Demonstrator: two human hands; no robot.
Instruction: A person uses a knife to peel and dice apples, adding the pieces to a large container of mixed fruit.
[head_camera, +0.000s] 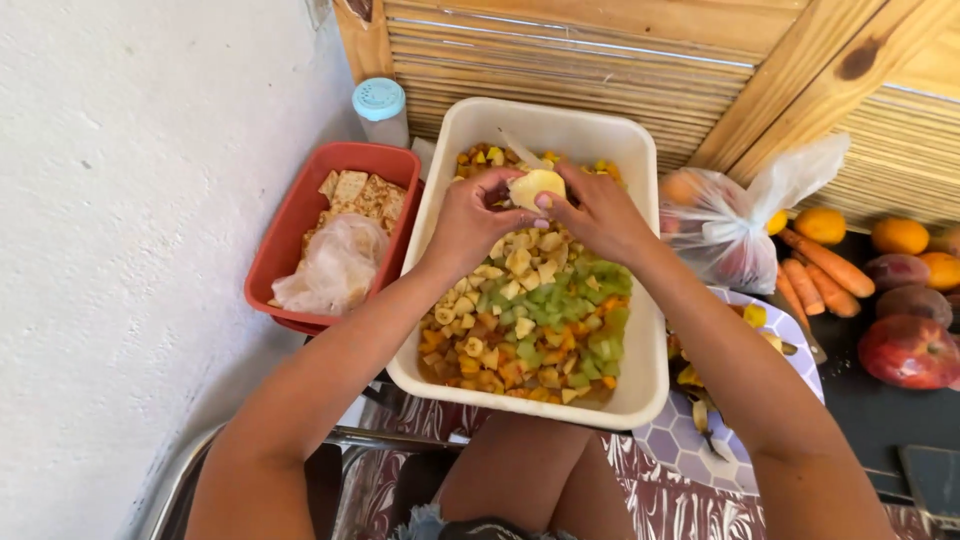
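So the big tub (640, 300) sits dead centre, resting over the person's knees, with chopped fruit (530, 330) piled in it. Both hands meet above its far end, left hand (470, 225) and right hand (600, 215), with a fruit piece (535, 186) held between them. Left of the tub is a smaller tray (300, 215) with crackers (355, 195) at the back and a crumpled bag (335, 265) in front of them. Behind that tray stands a capped bottle (382, 110). Right of the tub there's a knotted bag of fruit (725, 225), a plate (790, 330) in front of it, then carrots (825, 265), oranges (895, 237) and mangoes (908, 350) further right
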